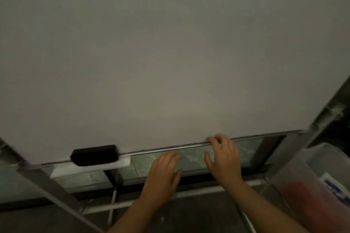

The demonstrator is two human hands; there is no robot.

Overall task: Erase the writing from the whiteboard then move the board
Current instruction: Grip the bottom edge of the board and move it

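A large whiteboard (170, 53) fills most of the view, and its surface shows no writing. A black eraser (94, 154) rests on a white tray (62, 171) at the board's bottom edge, left of centre. My right hand (223, 157) has its fingertips curled on the board's lower frame edge. My left hand (164, 172) hovers just below that edge, fingers spread and holding nothing. Both forearms reach up from the bottom of the view.
The board hangs in a grey metal stand with slanted legs (51, 191) at left and right. A translucent plastic bin (318, 185) with red contents stands at the lower right. Behind the board are window blinds (189, 159) and a dark floor.
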